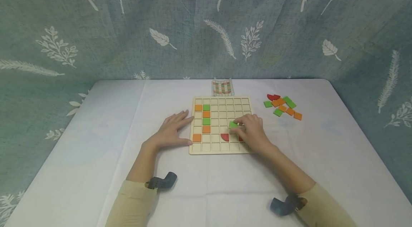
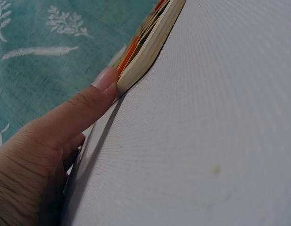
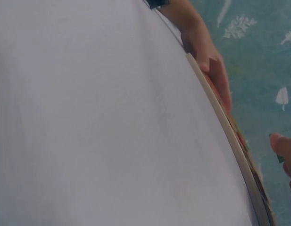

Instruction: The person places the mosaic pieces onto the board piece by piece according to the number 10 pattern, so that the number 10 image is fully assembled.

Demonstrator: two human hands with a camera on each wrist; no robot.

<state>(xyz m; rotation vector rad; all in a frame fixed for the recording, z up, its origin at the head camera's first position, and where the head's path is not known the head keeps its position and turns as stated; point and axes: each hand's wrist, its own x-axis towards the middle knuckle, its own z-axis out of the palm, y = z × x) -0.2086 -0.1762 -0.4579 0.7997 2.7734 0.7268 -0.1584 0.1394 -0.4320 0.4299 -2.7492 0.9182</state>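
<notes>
A wooden grid board (image 1: pixel 216 150) lies on the white table. Orange and green square tiles, such as a green tile (image 1: pixel 206 121), sit in its left columns, and a red quarter-round tile (image 1: pixel 225 137) lies toward the lower right. Above the board's right half, my right hand (image 1: pixel 254 132) pinches a green square tile (image 1: pixel 233 124) between thumb and fingers. My left hand (image 1: pixel 168 130) rests at the board's left edge with fingers spread. In the left wrist view the thumb (image 2: pixel 88 96) touches the board's corner. Part of another red tile is hidden under the right hand.
Loose green, orange and red tiles (image 1: pixel 281 109) lie scattered to the right of the board. A small pattern card (image 1: pixel 222 87) with a coloured grid lies behind the board's far edge. Leaf-printed cloth (image 1: pixel 193 23) hangs beyond the table. Each wrist wears a dark camera mount (image 1: pixel 162 181).
</notes>
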